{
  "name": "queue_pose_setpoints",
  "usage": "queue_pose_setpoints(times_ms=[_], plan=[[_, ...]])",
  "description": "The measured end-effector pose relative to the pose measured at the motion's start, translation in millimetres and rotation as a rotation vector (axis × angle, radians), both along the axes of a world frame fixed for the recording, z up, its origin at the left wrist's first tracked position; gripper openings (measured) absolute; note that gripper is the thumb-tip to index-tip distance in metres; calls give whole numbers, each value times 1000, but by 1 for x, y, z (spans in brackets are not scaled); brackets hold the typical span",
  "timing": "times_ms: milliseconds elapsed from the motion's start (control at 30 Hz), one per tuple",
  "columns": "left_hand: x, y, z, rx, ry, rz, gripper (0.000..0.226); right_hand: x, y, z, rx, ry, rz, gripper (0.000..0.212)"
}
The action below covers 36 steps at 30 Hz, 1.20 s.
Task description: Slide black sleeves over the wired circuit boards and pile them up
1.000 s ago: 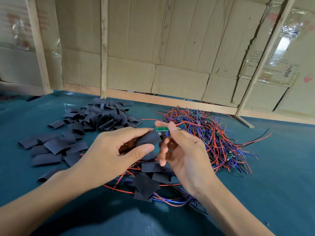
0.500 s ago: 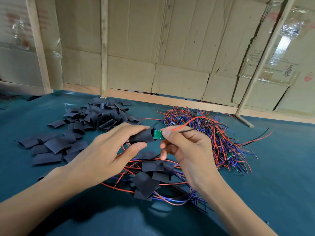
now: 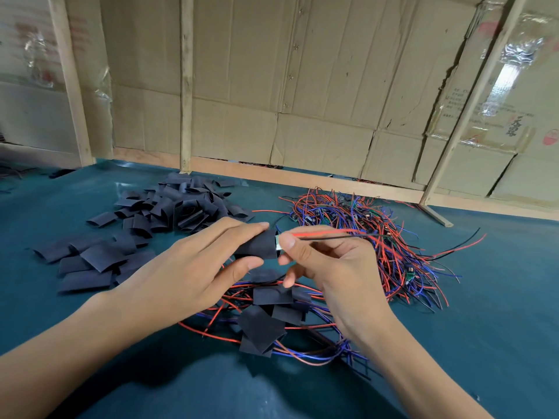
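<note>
My left hand (image 3: 187, 267) grips a black sleeve (image 3: 260, 244) between thumb and fingers above the table. My right hand (image 3: 326, 261) pinches the wired circuit board (image 3: 277, 244) at the sleeve's right mouth; only a thin green edge of the board shows, the rest sits inside the sleeve. Its red and black wires (image 3: 332, 234) trail right over my fingers. Under my hands lies a pile of sleeved boards (image 3: 266, 322) with red and blue wires. Loose black sleeves (image 3: 169, 210) are heaped at the left, bare wired boards (image 3: 363, 231) tangled at the right.
The work surface is a teal table (image 3: 484, 328). A cardboard wall with wooden battens (image 3: 186, 86) closes the far edge. More flat sleeves (image 3: 87, 264) lie scattered at the near left.
The board has gone from fully exposed in my right hand to almost wholly inside the sleeve. My hands have closed together.
</note>
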State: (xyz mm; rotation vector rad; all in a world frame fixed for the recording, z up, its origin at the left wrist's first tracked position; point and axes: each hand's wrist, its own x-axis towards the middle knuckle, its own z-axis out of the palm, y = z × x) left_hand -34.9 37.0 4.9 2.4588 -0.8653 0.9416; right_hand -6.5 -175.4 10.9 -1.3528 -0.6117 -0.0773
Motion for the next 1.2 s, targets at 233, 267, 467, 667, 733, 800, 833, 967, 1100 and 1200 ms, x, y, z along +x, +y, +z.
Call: queue_pose_setpoints(times_ms=[233, 267, 467, 667, 733, 800, 833, 967, 1100, 1200], plan=[[-1, -3, 6, 109, -120, 94, 52, 1, -2, -1, 15, -54, -47, 6], [-1, -3, 6, 128, -145, 101, 52, 1, -2, -2, 14, -62, -57, 5], [3, -1, 1, 300, -309, 150, 50, -2, -1, 1, -17, -48, -70, 9], [3, -5, 1, 519, -491, 275, 48, -13, 0, 3, -43, -164, -131, 12], [4, -6, 0, 517, -529, 290, 50, -16, 1, 3, -70, -248, -178, 11], [5, -7, -2, 481, -516, 297, 51, -17, 0, 2, -138, -348, -233, 11], [6, -8, -4, 447, -498, 295, 52, -17, 0, 2, -167, -392, -250, 11], [7, -8, -6, 386, -476, 263, 55, -20, 1, 0, -230, -620, -331, 15], [5, -6, -4, 206, -370, 207, 52, -17, 7, 4, -320, -641, -356, 18], [3, -8, -2, 121, -320, 180, 50, -12, 7, 6, -417, -551, -285, 15]])
